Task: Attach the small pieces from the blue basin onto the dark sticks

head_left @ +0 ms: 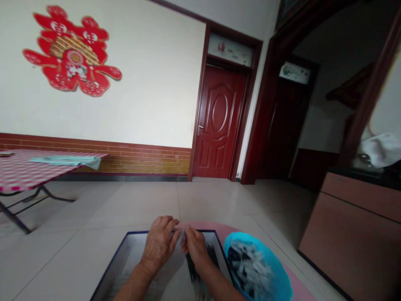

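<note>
My left hand and my right hand meet above a white tray with a dark blue rim. Both are closed, with thumbs and fingertips pinching a small pale translucent piece between them; it looks like thin plastic, but its kind is too blurred to name. Under my right forearm lies a bundle of thin dark strips, partly hidden. Right of the tray stands a bright blue basin, heaped with small whitish, see-through packets and some dark pieces.
Tray and basin rest on a pink round surface. A folding table with a checked cover and a light blue cloth stands at left. A brown cabinet is at right, a red door beyond the tiled floor.
</note>
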The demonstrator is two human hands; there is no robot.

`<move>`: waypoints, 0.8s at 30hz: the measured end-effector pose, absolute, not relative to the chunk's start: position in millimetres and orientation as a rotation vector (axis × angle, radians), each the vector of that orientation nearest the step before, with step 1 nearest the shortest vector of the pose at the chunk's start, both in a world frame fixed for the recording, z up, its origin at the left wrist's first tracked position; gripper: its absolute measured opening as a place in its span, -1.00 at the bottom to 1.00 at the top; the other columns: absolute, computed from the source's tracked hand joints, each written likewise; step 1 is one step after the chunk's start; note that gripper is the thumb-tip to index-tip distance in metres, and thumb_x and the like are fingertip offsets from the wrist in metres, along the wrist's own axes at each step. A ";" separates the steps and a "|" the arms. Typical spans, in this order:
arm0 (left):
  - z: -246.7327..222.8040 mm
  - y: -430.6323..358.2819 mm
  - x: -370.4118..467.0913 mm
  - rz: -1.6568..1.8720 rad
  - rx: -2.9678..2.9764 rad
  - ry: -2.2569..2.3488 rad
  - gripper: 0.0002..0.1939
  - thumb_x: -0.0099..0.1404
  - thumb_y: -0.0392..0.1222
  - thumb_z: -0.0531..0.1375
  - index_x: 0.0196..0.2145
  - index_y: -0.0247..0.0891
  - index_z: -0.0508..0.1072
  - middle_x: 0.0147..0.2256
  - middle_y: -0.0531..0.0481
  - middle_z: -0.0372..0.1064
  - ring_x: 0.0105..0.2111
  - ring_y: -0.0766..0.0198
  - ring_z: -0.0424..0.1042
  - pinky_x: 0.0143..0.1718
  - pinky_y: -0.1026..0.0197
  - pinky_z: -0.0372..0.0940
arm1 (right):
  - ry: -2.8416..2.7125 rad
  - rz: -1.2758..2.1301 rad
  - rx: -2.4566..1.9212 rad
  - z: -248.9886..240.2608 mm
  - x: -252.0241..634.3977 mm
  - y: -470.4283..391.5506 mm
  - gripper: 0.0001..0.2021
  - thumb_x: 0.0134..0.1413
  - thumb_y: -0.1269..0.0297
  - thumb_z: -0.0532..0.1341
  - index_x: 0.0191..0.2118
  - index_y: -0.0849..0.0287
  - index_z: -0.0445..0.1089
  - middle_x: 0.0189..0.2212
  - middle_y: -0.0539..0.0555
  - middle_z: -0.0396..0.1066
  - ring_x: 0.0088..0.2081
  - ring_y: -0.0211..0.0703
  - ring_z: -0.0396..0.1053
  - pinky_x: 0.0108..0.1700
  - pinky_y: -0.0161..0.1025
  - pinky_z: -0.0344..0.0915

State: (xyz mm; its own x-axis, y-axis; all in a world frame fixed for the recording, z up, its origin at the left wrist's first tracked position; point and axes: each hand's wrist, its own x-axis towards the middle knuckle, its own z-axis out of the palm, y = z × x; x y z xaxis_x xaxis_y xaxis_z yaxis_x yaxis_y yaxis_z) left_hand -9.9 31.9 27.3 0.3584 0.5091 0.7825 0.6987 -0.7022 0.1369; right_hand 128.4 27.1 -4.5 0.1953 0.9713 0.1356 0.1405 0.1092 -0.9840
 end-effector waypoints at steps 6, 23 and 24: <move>21.0 39.5 -14.5 -1.441 -2.332 -1.814 -0.67 0.29 0.03 -0.02 -0.42 -0.20 0.41 -0.53 0.01 0.37 -0.46 0.21 0.40 -0.40 0.23 0.20 | -0.951 1.175 -1.151 -2.6 122.5 26.9 -0.50 -0.09 -0.23 0.01 -0.51 0.19 0.26 -0.66 -0.04 0.31 -0.68 -0.35 0.23 -0.62 -0.39 0.12; -1.0 59.4 -11.6 -1.660 -2.689 -1.580 -0.55 0.26 -0.05 -0.05 0.05 -0.24 0.30 -0.60 0.09 0.38 -0.56 0.26 0.40 -0.47 0.27 0.28 | -1.962 1.136 -1.343 63.0 169.7 -4.7 -0.80 -0.08 0.26 0.09 -0.41 0.17 0.45 -0.51 -0.03 0.47 -0.54 -0.32 0.36 -0.52 -0.41 0.20; -4.1 58.9 -11.3 -1.525 -2.709 -1.508 -0.57 0.29 -0.08 -0.07 0.06 -0.19 0.29 -0.51 0.06 0.44 -0.49 0.24 0.44 -0.41 0.26 0.30 | -1.941 0.916 -1.485 67.0 186.3 -4.5 -0.80 -0.10 0.27 0.09 -0.44 0.15 0.46 -0.55 -0.05 0.46 -0.55 -0.31 0.36 -0.51 -0.41 0.19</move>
State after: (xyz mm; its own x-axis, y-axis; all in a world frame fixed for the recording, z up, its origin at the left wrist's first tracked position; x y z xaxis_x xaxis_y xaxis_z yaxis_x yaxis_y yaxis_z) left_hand -11.3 58.9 -4.1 0.2483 0.8039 0.5405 0.5315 -0.5795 0.6178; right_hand 186.3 -4.5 67.0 -0.2591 0.9658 0.0053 0.6100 0.1679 -0.7744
